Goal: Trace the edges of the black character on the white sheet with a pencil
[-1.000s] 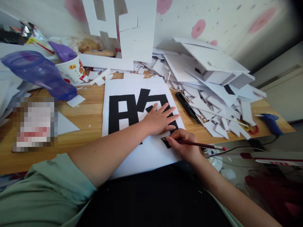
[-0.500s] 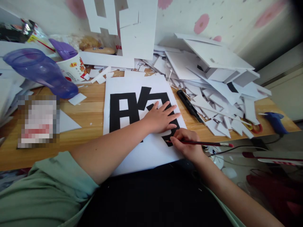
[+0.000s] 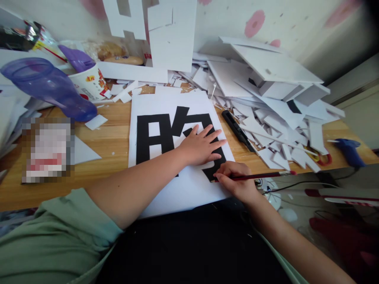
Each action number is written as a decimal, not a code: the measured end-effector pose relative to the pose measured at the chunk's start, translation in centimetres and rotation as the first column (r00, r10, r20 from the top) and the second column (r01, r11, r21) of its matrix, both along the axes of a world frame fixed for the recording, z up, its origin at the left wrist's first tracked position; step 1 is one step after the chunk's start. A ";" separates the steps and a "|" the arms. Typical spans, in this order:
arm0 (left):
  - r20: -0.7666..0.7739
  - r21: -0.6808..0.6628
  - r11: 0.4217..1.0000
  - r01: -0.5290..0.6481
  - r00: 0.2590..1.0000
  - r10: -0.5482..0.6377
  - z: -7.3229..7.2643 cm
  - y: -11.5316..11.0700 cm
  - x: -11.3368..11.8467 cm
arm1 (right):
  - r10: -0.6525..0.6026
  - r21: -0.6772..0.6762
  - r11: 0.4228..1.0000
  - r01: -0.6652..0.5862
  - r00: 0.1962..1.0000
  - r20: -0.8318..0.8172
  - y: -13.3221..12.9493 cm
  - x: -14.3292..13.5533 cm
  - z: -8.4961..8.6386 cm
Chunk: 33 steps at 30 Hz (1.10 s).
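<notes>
Flat and with fingers spread, my left hand (image 3: pixel 201 146) presses on a black cut-out character (image 3: pixel 142 148) that lies on a white sheet (image 3: pixel 180 201). Pinched in the fingers of my right hand (image 3: pixel 237 179) is a dark red pencil (image 3: pixel 266 175). Its tip rests by the lower right end of the black character, and its eraser end points right. My left palm and forearm cover part of the character's middle. The sheet reaches the table's front edge, against my dark clothing.
A black utility knife (image 3: pixel 238 130) lies right of the sheet, beside many white board scraps (image 3: pixel 266 138). A blue glue gun (image 3: pixel 349 152) sits at the table's right edge. Leftward are a purple bottle (image 3: pixel 56 88), a paper cup (image 3: pixel 89 83) and a blurred-out item (image 3: pixel 47 150).
The pencil tip has moved slightly down and right along the character's lower edge, with my right hand following. My left hand stays in place. The view has shifted a little.
</notes>
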<state>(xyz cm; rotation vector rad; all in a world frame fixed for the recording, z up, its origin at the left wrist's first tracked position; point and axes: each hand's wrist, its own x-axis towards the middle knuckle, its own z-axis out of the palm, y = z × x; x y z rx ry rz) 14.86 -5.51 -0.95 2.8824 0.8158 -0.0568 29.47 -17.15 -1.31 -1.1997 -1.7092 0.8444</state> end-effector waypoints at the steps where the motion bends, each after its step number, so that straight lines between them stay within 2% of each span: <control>1: 0.007 0.002 1.000 0.002 1.000 -0.002 0.0 0.0 0.0 | 0.004 0.004 1.000 -0.004 1.000 0.004 0.0 0.0 0.1; 12: 0.112 -0.039 0.998 -0.045 0.993 0.050 -0.8 0.7 -0.2 | 0.007 -0.001 1.000 -0.007 1.000 0.016 0.0 0.1 0.1; 15: 0.124 -0.073 0.994 -0.078 0.988 0.087 -0.6 0.8 -0.1 | -0.022 -0.063 0.998 0.016 0.995 -0.093 -0.2 0.1 -0.1; 18: 0.106 -0.079 0.993 -0.093 0.989 0.101 -0.3 0.7 0.0 | -0.132 -0.109 0.988 0.112 0.969 -0.206 -0.3 -0.1 0.0; 21: 0.082 -0.059 0.995 -0.081 0.993 0.085 -0.2 0.6 0.1 | -0.231 -0.075 0.972 0.225 0.968 -0.094 -0.1 -0.8 0.3; 24: 0.073 -0.041 0.997 -0.069 0.995 0.072 -0.1 0.5 0.1 | -0.278 -0.053 0.959 0.278 0.960 0.021 0.1 -1.6 0.5; 33: 0.094 -0.018 0.998 -0.064 0.993 0.066 -0.3 0.5 0.0 | -0.241 -0.004 0.970 0.242 0.966 0.099 -0.3 -1.9 0.1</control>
